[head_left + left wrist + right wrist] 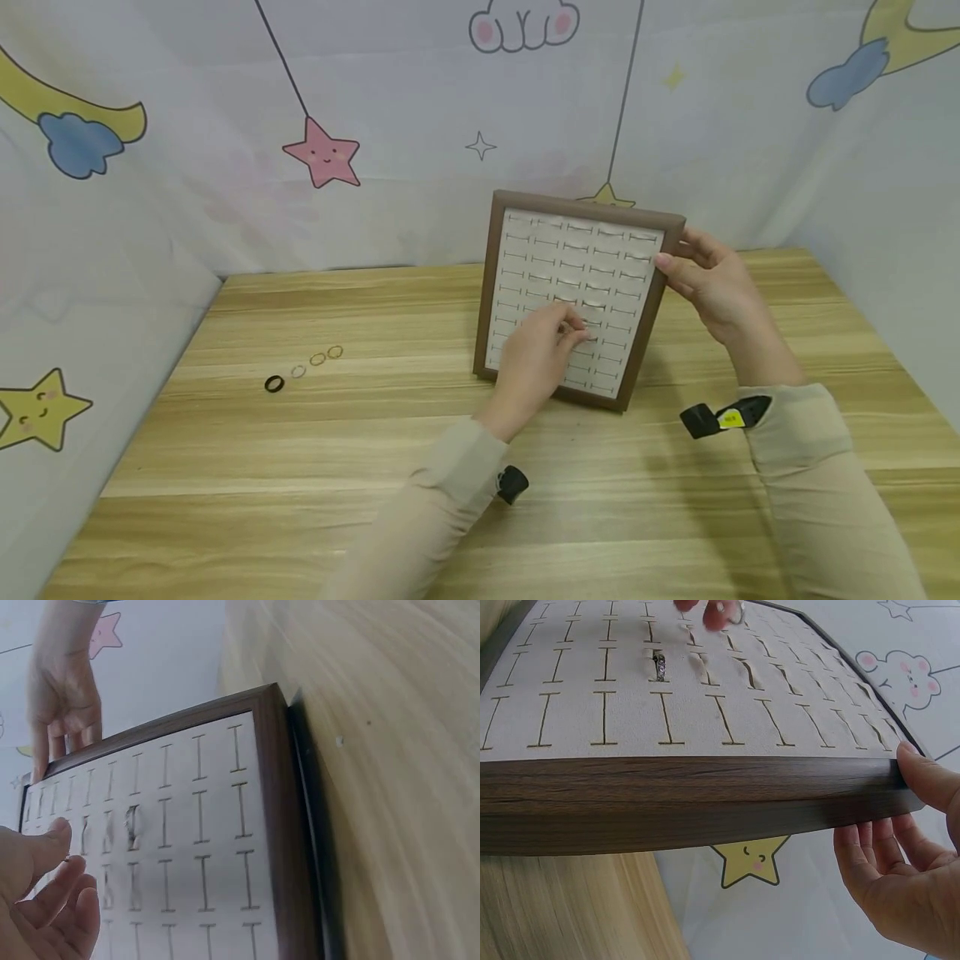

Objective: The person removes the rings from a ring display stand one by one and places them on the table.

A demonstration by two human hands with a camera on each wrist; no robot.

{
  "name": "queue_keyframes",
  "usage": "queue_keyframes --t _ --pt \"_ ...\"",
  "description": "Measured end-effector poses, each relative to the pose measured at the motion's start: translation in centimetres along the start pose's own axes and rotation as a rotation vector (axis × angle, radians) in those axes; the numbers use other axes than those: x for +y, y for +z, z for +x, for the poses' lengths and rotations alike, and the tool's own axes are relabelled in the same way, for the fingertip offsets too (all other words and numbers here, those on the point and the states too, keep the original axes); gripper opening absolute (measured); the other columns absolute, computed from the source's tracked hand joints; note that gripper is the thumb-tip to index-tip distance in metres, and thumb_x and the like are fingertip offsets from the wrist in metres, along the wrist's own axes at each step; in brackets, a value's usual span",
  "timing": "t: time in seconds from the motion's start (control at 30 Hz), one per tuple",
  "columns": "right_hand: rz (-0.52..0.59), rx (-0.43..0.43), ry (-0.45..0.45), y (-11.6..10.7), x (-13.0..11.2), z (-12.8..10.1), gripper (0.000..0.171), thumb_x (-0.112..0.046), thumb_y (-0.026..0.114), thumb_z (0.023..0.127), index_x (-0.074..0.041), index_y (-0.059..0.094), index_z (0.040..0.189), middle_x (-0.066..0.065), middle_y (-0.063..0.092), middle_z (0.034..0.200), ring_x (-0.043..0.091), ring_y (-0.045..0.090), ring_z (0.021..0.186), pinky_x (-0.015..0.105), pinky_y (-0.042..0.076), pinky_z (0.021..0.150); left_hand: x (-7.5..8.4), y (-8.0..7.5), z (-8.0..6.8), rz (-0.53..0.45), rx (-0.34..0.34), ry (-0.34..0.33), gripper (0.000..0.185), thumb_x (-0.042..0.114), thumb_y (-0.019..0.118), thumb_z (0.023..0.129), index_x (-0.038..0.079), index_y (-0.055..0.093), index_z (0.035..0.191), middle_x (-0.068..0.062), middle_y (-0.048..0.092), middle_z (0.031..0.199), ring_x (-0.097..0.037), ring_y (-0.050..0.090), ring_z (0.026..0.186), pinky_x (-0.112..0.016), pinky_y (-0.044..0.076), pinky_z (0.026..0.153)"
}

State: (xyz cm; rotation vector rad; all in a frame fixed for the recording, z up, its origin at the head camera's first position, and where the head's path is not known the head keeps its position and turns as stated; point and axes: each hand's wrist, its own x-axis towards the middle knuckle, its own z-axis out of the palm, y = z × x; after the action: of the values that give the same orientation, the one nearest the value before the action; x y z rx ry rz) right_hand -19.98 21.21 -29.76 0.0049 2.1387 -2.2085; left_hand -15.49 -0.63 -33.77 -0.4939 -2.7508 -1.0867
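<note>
A ring display board with a brown wooden frame and rows of slits in a pale pad stands tilted on the table. My right hand grips its upper right edge, thumb on the front and fingers behind. In front of the pad, my left hand pinches a small silver ring between thumb and fingertips; the fingers partly hide it. One silver ring with a textured band sits in a slit, seen also as the seated ring in the left wrist view.
On the wooden table, to the left, lie a black ring, a silver ring and gold-coloured rings in a slanting row. A patterned curtain hangs behind the table. Small black cameras are worn at both wrists.
</note>
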Motion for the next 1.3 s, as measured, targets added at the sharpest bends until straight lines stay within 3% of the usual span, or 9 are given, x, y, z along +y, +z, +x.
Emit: queue_keyframes --t 0.37,0.47,0.63,0.83,1.03,1.3 --pt "0.019 -0.002 -0.002 0.0 0.0 0.0 0.075 -0.018 0.069 0.087 -0.01 0.028 0.15 -0.008 0.047 0.118 0.004 0.048 0.109 0.027 0.037 0.11 -2.1 -4.0 -0.9 -0.027 0.127 -0.067 0.025 0.022 0.067 0.089 0.013 0.064 0.113 0.0 0.068 0.112 -0.016 0.063 0.095 -0.028 0.052 0.072" --pt "0.014 -0.001 -0.005 -0.1 0.1 0.1 0.073 -0.018 0.069 0.087 -0.011 0.03 0.149 -0.008 0.047 0.118 0.004 0.049 0.109 0.022 0.04 0.105 -3.1 -5.1 -1.3 -0.035 0.168 -0.097 0.029 0.021 0.066 0.089 0.013 0.064 0.116 -0.002 0.067 0.112 -0.018 0.062 0.095 -0.03 0.051 0.071" --pt "0.056 -0.003 -0.011 -0.2 0.1 0.1 0.071 -0.016 0.07 0.086 -0.011 0.033 0.146 -0.007 0.049 0.116 0.003 0.052 0.104 0.012 0.047 0.086 -5.2 -7.0 -1.8 -0.061 0.21 -0.17 0.031 0.022 0.066 0.09 0.012 0.063 0.119 -0.004 0.065 0.118 -0.023 0.063 0.103 -0.036 0.053 0.074" --pt "0.054 -0.002 -0.013 0.0 0.1 0.1 0.066 -0.016 0.069 0.086 -0.012 0.036 0.143 -0.007 0.05 0.115 0.003 0.053 0.103 0.012 0.047 0.087 -8.4 -9.7 -2.4 -0.074 0.231 -0.284 0.034 0.024 0.064 0.091 0.01 0.062 0.123 -0.008 0.062 0.122 -0.027 0.059 0.109 -0.041 0.051 0.081" --pt "0.044 -0.002 -0.009 0.0 0.1 0.1 0.069 -0.016 0.07 0.086 -0.012 0.035 0.145 -0.008 0.049 0.117 0.004 0.051 0.106 0.014 0.045 0.09 -12.2 -12.1 -3.5 -0.032 0.307 -0.387 0.034 0.023 0.063 0.093 0.01 0.062 0.125 -0.013 0.061 0.123 -0.03 0.057 0.108 -0.044 0.049 0.084" --pt "0.016 0.008 -0.001 0.1 0.0 0.0 0.071 -0.02 0.071 0.085 -0.013 0.035 0.145 -0.008 0.05 0.117 0.004 0.051 0.106 0.015 0.044 0.091 -18.1 -15.2 -6.1 0.069 0.387 -0.558 0.033 0.018 0.06 0.094 0.007 0.061 0.126 -0.017 0.061 0.121 -0.031 0.057 0.105 -0.034 0.043 0.077"
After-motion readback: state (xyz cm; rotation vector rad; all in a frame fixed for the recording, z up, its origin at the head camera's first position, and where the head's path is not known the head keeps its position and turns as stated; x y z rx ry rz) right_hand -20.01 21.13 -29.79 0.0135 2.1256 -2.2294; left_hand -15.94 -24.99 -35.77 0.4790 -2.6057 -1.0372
